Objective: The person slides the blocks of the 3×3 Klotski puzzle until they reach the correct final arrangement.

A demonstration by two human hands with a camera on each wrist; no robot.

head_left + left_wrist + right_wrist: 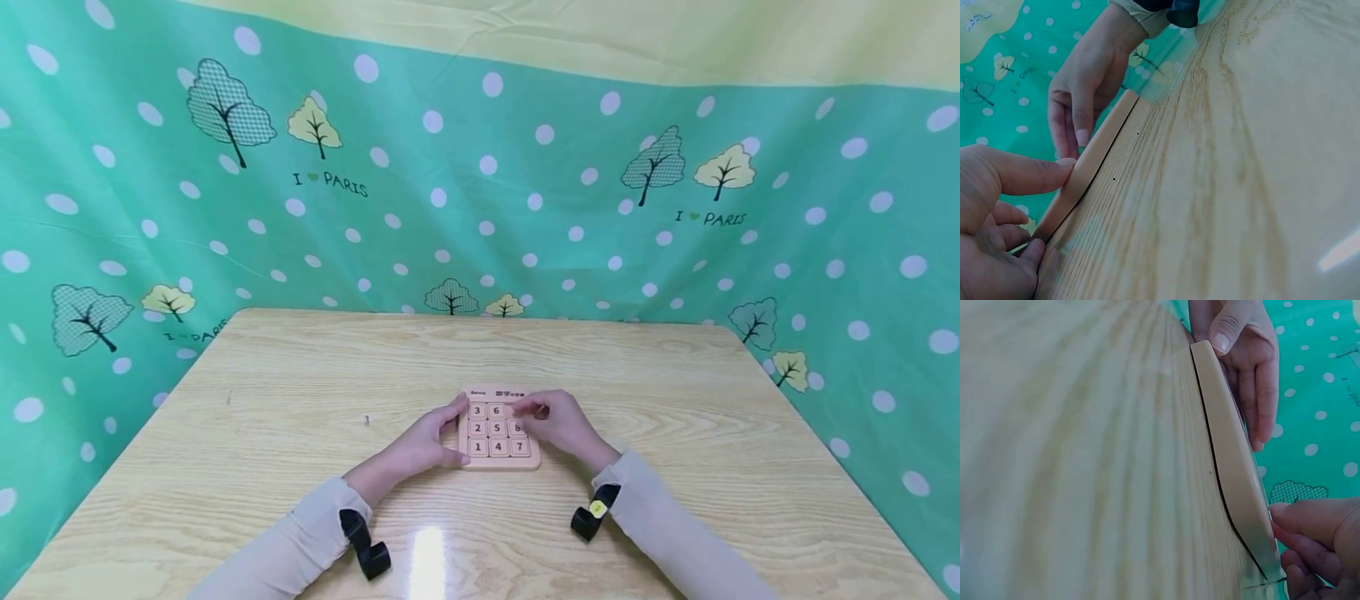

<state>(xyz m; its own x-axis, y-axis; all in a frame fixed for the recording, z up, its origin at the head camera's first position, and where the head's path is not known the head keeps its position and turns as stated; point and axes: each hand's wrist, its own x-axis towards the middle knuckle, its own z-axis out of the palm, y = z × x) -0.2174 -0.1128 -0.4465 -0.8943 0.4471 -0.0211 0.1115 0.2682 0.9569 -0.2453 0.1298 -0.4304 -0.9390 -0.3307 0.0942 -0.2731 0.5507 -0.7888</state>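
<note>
A square wooden number slide puzzle [501,465] lies flat on the table, with tiles 1 to 8 showing in rows. My left hand [420,442] grips its left side, thumb at the near corner and fingertips at the far one. In the left wrist view that thumb [1035,177] presses on the frame's edge. Over the upper right cell, my right hand [558,421] reaches in with its fingertips on the tiles. They hide that cell and part of the 8 tile [517,428]. From the right wrist, thumb and fingers [1310,519] show close at the frame's edge.
The wood-grain table [337,358] stretches around the puzzle on all sides. Behind it hangs a green dotted curtain [465,225] printed with trees. Black wrist camera mounts [367,546] hang from both sleeves. A bright light reflection lies on the near table surface.
</note>
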